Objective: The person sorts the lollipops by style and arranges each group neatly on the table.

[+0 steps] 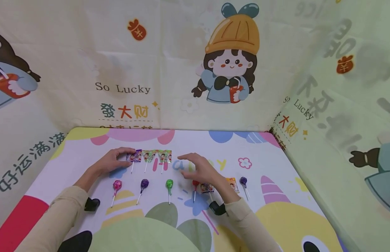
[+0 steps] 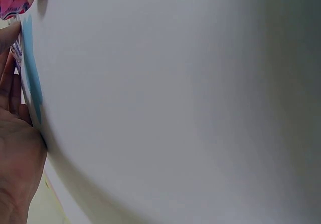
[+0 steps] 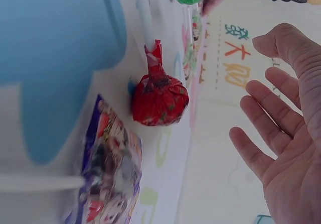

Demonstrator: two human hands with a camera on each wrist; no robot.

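Three flat-wrapped lollipops lie side by side at the back of the table: one in a purple wrapper (image 1: pixel 137 156) and two in green wrappers (image 1: pixel 149 155). My left hand (image 1: pixel 111 161) pinches the left edge of the purple-wrapped one between thumb and fingers. My right hand (image 1: pixel 201 169) hovers with spread, relaxed fingers and holds nothing. Beneath it, a red ball lollipop (image 3: pixel 159 101) and a purple-edged flat-wrapped lollipop (image 3: pixel 115 169) lie on the table, partly covered by the right hand and forearm in the head view.
A front row holds a pink ball lollipop (image 1: pixel 117 185), a purple one (image 1: pixel 144 184) and a green one (image 1: pixel 169 184). Right of the right forearm lie an orange-wrapped lollipop (image 1: pixel 233 184) and a dark purple ball lollipop (image 1: pixel 243 181). Printed cloth walls (image 1: pixel 176 70) enclose the table.
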